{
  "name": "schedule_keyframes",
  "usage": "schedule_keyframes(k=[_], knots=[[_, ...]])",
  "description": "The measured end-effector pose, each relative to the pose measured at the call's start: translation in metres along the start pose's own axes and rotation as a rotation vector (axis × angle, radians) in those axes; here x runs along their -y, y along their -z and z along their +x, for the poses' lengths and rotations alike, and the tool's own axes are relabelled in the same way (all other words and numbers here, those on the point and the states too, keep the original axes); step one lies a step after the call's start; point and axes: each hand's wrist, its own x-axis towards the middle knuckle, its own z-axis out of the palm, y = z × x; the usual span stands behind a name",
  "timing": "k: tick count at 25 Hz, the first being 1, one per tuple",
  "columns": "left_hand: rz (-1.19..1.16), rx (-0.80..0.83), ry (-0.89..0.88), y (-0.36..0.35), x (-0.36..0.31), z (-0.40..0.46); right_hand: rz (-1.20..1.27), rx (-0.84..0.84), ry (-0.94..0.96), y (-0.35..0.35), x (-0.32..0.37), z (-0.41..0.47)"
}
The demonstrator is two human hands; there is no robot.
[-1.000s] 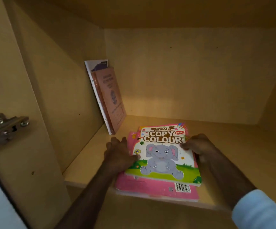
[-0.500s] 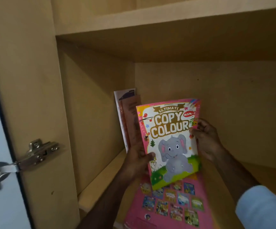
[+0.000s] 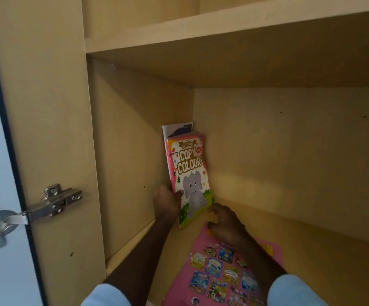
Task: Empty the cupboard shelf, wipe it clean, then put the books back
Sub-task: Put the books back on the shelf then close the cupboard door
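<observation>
The Copy Colour book (image 3: 189, 173), with a grey elephant on its cover, stands upright in the shelf's back-left corner, leaning against two other upright books (image 3: 179, 129). My left hand (image 3: 165, 204) grips its lower left edge, thumb on the cover. My right hand (image 3: 225, 221) has curled fingers touching the top edge of a pink book (image 3: 221, 274) that lies flat on the shelf board (image 3: 311, 250); one finger reaches the standing book's lower right corner.
The cupboard's left side wall (image 3: 130, 151) is close beside the standing books. An upper shelf board (image 3: 223, 25) runs overhead. The open door with its metal hinge (image 3: 53, 202) is at the left. Bare shelf extends to the right.
The Copy Colour book went from flat on the pink book, to lifted, to standing against the books in the back-left corner. My right hand dropped from its right edge down to the pink book.
</observation>
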Motion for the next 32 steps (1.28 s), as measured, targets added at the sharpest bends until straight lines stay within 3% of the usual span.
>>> schedule_keyframes(k=[3, 8, 13, 19, 23, 32], knots=[[0.087, -0.091, -0.05, -0.005, -0.002, -0.001, -0.02, -0.03, -0.02, 0.002, -0.007, -0.004], [0.331, -0.06, -0.046, -0.005, -0.009, 0.003, -0.159, -0.05, -0.037, 0.01, -0.023, -0.023], [0.225, -0.062, -0.001, -0.007, 0.005, -0.006, -0.318, -0.094, -0.047, 0.024, -0.034, -0.048], [0.275, -0.043, -0.132, -0.009, 0.027, -0.022, -0.457, -0.167, -0.059, 0.023, -0.042, -0.07], [0.327, 0.003, -0.097, -0.01, 0.035, -0.013, -0.605, -0.074, -0.048, 0.031, -0.037, -0.07], [0.241, 0.009, -0.035, -0.024, 0.028, -0.02, -0.502, -0.001, -0.062, 0.041, -0.044, -0.077]])
